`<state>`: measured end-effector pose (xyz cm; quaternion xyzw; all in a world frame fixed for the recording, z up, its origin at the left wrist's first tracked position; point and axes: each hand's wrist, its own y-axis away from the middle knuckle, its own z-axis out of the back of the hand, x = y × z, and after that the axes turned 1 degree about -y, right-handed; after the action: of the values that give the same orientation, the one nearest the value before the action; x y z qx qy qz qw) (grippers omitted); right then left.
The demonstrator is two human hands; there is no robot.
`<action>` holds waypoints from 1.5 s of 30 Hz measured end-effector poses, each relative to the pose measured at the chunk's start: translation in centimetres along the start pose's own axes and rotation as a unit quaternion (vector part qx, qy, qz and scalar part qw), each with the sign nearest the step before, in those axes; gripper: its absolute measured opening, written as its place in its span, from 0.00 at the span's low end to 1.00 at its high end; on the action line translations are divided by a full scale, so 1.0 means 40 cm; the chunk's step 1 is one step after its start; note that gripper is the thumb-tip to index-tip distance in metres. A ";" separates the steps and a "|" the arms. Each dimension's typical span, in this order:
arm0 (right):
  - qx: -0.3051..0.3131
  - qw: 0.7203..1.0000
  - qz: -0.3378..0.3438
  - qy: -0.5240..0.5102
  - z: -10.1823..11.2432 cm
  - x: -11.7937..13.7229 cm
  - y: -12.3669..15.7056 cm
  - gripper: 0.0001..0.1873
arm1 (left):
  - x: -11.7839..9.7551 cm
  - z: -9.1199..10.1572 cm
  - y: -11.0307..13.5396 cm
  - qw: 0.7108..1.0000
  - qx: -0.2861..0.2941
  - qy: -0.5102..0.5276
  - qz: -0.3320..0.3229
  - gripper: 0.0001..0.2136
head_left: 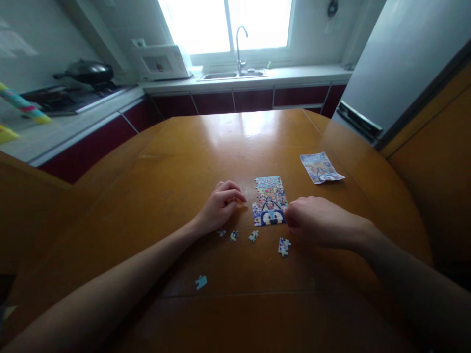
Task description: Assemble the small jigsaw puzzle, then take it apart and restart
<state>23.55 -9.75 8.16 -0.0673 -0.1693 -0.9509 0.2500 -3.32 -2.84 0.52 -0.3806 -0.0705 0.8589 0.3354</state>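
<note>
A small colourful jigsaw puzzle [270, 198], mostly put together, lies on the round wooden table [206, 152]. My left hand [220, 206] rests just left of it with fingers curled under, nothing visible in them. My right hand [315, 220] lies at the puzzle's lower right corner, fingers pinched against its edge; whether a piece is in them is hidden. Several loose pieces lie near the table's front: three small ones [235, 236] below my left hand, one [283, 246] below my right hand, and a pale blue one face down [200, 282] nearer to me.
A printed picture sheet [320, 167] lies to the right of the puzzle. Behind the table runs a kitchen counter with a sink [232, 75], a microwave [162, 62] and a wok on the stove [87, 72]. A grey fridge [397, 63] stands at right.
</note>
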 end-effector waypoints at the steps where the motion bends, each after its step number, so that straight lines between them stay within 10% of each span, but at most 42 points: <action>1: 0.005 1.000 0.008 0.009 -0.003 0.002 0.004 0.06 | 0.000 0.000 0.000 1.000 0.000 -0.001 0.000 0.12; 28: 0.037 0.989 0.118 -0.086 -0.029 0.041 0.001 0.09 | -0.007 0.005 -0.008 0.990 -0.071 0.097 0.072 0.12; 37: -0.202 0.969 0.021 -0.138 -0.027 0.001 -0.074 0.06 | -0.009 0.002 -0.003 0.992 -0.065 0.082 0.070 0.12; 45: -0.195 0.970 -0.002 -0.148 -0.034 -0.005 -0.077 0.06 | -0.010 0.000 -0.002 0.993 -0.066 0.077 0.063 0.12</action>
<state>22.12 -7.60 5.96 -0.2547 -0.0163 -0.9456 0.2019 -3.09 -3.03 0.77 -0.4705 -0.0772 0.8400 0.2590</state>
